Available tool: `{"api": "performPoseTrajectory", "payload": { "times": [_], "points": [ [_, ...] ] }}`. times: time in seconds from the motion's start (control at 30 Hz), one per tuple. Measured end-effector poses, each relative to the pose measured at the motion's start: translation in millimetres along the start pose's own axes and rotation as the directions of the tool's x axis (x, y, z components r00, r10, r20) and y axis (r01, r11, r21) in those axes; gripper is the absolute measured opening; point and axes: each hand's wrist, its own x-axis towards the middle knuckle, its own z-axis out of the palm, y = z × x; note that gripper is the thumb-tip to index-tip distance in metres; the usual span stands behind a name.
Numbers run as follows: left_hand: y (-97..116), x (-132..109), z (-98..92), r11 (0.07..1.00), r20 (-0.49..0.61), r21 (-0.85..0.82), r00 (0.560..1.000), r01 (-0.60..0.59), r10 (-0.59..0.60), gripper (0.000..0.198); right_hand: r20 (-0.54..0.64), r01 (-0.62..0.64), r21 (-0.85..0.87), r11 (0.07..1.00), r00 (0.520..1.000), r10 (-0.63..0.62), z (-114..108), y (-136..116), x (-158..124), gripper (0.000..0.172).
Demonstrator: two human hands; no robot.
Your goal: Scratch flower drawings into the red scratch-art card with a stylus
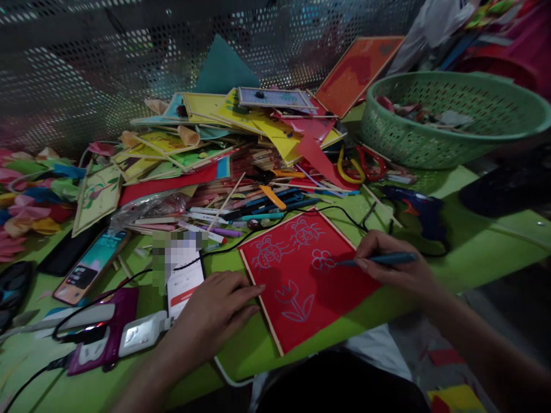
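A red board framed with thin wooden sticks lies on the green table in front of me, with pale blue flower and face drawings on it. My right hand is closed on a blue pen whose tip touches a small flower on the board. My left hand lies flat with fingers stretched out, its fingertips at the board's left edge and its palm over a white phone.
A heap of coloured framed boards, sticks and pens fills the middle of the table. A green plastic basket stands at the back right, scissors and a blue glue gun near it. Phones, chargers and cables lie at left.
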Motion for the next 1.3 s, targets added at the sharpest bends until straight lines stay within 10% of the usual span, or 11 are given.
{"api": "performPoseTrajectory", "payload": {
  "times": [1.3],
  "points": [
    [-0.1, 1.3, -0.8, 1.000, 0.000, 0.009, 1.000, 0.000, 0.000, 0.026, -0.014, 0.049, -0.034, 0.998, 0.999, -0.050, 3.2, -5.5, 4.7, 0.023]
  ]
}}
